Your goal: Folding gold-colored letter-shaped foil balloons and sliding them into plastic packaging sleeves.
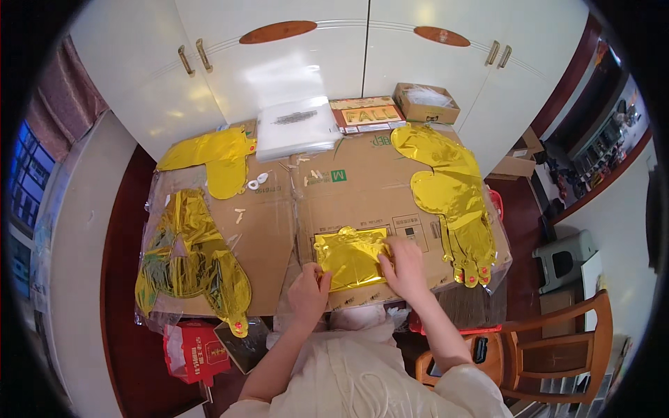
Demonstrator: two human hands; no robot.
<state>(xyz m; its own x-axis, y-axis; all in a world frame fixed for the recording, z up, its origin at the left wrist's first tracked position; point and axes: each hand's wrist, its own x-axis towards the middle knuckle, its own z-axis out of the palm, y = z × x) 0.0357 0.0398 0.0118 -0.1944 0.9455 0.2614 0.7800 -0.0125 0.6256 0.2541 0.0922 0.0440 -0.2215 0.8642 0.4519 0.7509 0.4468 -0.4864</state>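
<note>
A folded gold foil balloon point(350, 256) lies as a flat rectangle on the cardboard-covered table point(362, 188), close to its front edge. My left hand point(309, 294) grips its near left corner, thumb on top. With the fingers of my right hand point(404, 268) closed on the foil's right side, both hands hold it. Flat, unfilled gold foil letter balloons surround it: an A-shaped one point(185, 258) at the left, another point(223, 161) at the far left. Several more overlap in a pile point(453, 202) at the right, small red spots at their near ends.
Along the back stand a stack of clear plastic sleeves point(296, 129), a printed card point(367, 115) and a small cardboard box point(426, 103). White rolls point(258, 182) and short pale strips point(240, 215) lie about. A wooden chair point(557, 341) is at the right, a red bag point(195, 352) lower left.
</note>
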